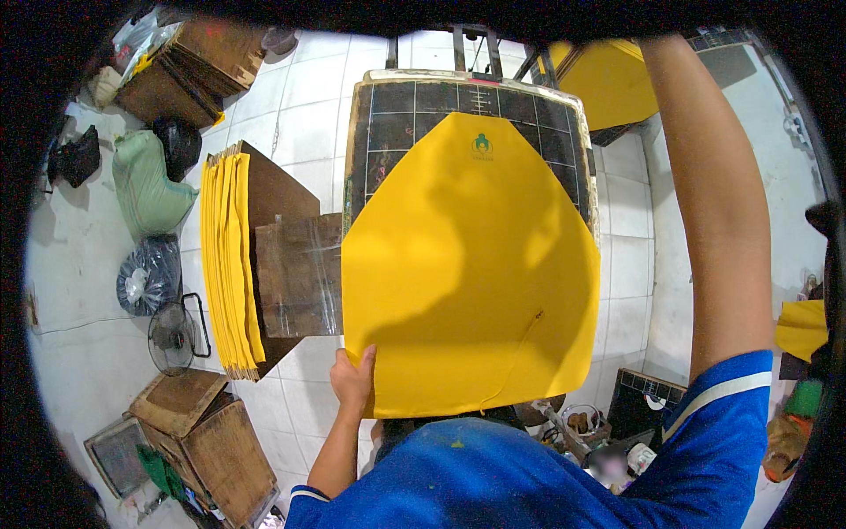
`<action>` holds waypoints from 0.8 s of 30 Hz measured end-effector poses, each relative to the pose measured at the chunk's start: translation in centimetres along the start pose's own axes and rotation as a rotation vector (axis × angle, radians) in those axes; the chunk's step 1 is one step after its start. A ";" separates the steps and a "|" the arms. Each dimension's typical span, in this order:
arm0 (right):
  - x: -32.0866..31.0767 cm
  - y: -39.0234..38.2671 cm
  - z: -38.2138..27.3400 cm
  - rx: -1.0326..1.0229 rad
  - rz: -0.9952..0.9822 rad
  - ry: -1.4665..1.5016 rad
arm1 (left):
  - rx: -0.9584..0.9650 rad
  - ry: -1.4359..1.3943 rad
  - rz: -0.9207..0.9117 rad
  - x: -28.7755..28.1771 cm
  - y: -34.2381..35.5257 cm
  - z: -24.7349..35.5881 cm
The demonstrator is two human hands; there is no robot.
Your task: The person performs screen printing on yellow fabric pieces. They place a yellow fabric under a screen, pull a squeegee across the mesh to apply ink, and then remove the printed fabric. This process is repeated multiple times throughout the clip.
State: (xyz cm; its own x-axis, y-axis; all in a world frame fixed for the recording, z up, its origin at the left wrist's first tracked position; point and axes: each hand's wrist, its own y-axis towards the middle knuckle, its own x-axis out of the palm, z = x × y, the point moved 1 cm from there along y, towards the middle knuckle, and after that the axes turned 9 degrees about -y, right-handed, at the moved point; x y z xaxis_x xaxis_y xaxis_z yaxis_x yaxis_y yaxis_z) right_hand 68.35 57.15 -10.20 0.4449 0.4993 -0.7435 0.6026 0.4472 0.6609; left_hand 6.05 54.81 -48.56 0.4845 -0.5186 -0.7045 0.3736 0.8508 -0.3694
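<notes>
A yellow fabric panel (467,291) with cut upper corners and a small green printed emblem lies on a dark gridded board (379,123) with a pale rim. My left hand (354,375) grips the panel's lower left edge, thumb on top and fingers mostly hidden. My right arm reaches up along the right side to the top of the view, where the hand is out of sight. A shadow falls across the middle of the fabric.
Left of the board are layered yellow panels on brown boards (231,264), bags (145,189), a fan (170,338) and wooden boxes (211,450). More yellow panels (604,84) are at upper right; assorted items (590,423) lie at lower right.
</notes>
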 end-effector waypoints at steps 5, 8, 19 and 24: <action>-0.3 0.2 -0.5 0.005 -0.051 -0.003 | 0.026 0.006 -0.007 -0.1 0.4 0.6; -0.3 0.6 -0.6 -0.007 0.002 0.038 | 0.006 0.009 -0.051 -0.1 0.9 0.2; 0.5 2.2 0.4 -0.028 -0.002 -0.007 | 0.021 0.117 -0.347 -2.3 1.6 -0.2; 0.6 5.0 0.3 -0.011 -0.051 -0.011 | -0.017 0.048 -0.353 -2.2 1.7 0.6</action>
State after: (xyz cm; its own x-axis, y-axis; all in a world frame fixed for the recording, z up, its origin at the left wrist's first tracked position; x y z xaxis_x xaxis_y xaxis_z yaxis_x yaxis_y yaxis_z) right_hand 71.82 59.49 -7.40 0.4213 0.4675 -0.7771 0.6175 0.4797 0.6234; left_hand 6.14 57.33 -47.28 0.2901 -0.7764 -0.5595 0.4975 0.6218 -0.6049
